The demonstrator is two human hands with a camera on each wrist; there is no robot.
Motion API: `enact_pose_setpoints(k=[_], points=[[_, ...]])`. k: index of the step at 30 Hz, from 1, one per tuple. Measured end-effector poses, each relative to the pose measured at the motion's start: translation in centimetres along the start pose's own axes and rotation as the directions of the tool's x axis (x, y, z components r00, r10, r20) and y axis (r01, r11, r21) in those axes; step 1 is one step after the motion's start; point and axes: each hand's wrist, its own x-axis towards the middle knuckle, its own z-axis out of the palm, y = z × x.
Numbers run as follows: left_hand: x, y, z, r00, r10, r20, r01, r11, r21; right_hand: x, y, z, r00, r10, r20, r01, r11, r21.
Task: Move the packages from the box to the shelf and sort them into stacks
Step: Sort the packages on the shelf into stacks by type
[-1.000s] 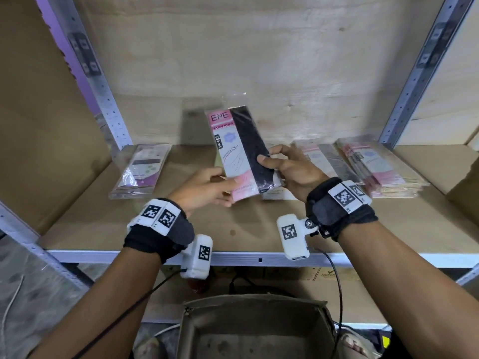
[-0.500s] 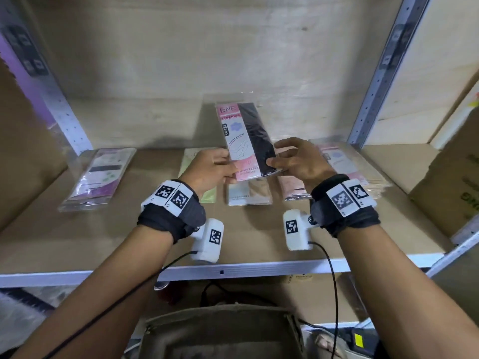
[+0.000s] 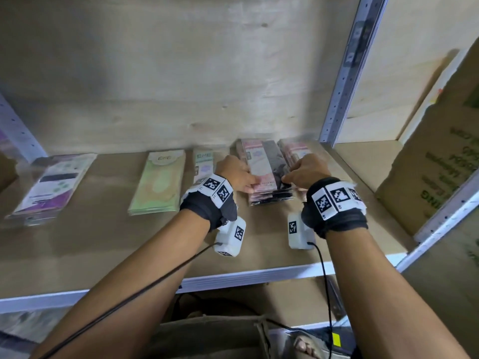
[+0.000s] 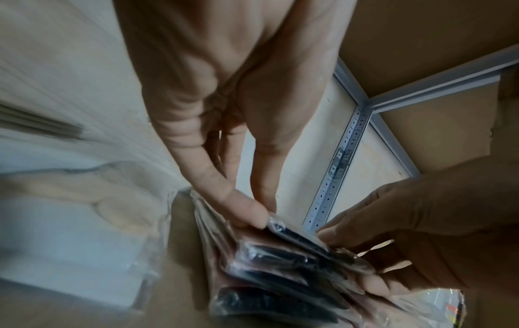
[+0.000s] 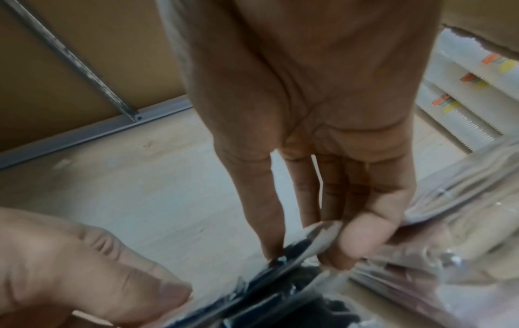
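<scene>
The pink-and-black package (image 3: 264, 164) lies on top of its matching stack (image 3: 270, 196) on the shelf (image 3: 259, 274), long axis running away from me toward the back panel. I have my left hand (image 3: 237, 174) pinching its near-left corner and my right hand (image 3: 305, 171) pinching the near-right corner, thumb over fingers, both equally close. The wrist views are blurred, so I think, but can't swear, the edges line up with the packs beneath. To the left sit a green stack (image 3: 158, 185) and a purple package (image 3: 51, 185).

pink-black package (image 3: 264, 164) flat atop matching shelf stack (image 3: 270, 196)
</scene>
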Motion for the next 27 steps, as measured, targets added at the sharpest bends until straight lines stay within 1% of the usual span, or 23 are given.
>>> enact_pose_setpoints(k=[3, 6, 9, 12, 16, 19, 21, 23, 25, 27], points=[[-0.4, 0.4, 0.0, 0.995, -0.069, 0.079, 0.075, 0.994, -0.078, 0.1, 0.0, 0.1, 1.0, -0.001, -0.001, 0.001, 1.0, -0.016], [-0.8, 0.5, -0.1, 0.997, -0.069, 0.03, 0.071, 0.994, -0.08, 0.0, -0.2, 0.1, 1.0, -0.006, 0.004, 0.006, 1.0, -0.02], [-1.1, 0.8, -0.3, 0.989, -0.125, 0.072, 0.134, 0.982, -0.131, -0.2, -0.4, 0.3, 1.0, -0.008, 0.006, 0.008, 1.0, -0.024], [-1.2, 0.8, -0.5, 0.99, -0.119, 0.076, 0.126, 0.987, -0.096, -0.3, -0.5, 0.4, 1.0, -0.01, 0.013, 0.01, 1.0, -0.027], [-1.2, 0.4, -0.3, 0.998, -0.056, -0.013, 0.055, 0.998, -0.04, -0.5, -0.6, 0.2, 1.0, -0.008, 0.011, 0.009, 1.0, -0.023], [-1.3, 0.5, -0.6, 0.997, -0.071, 0.01, 0.072, 0.997, -0.026, -0.7, -0.6, 0.1, 1.0, -0.008, 0.018, 0.008, 1.0, -0.029], [-1.5, 0.3, -1.3, 0.998, -0.061, -0.011, 0.061, 0.998, 0.031, -0.9, -0.7, -0.1, 1.0, -0.03, -0.003, 0.03, 0.999, -0.035], [-1.8, 0.0, -2.5, 0.998, -0.012, -0.069, 0.017, 0.997, 0.079, -1.0, -1.0, -0.2, 0.994, -0.102, -0.051, 0.1, 0.995, -0.027], [-2.4, -0.7, -4.1, 0.991, 0.024, -0.132, -0.014, 0.997, 0.072, -1.0, -1.6, -0.2, 0.973, -0.192, -0.127, 0.193, 0.981, -0.004], [-3.3, -1.7, -6.0, 0.98, 0.037, -0.197, -0.026, 0.998, 0.061, -1.1, -2.5, -0.2, 0.951, -0.243, -0.191, 0.255, 0.966, 0.042]])
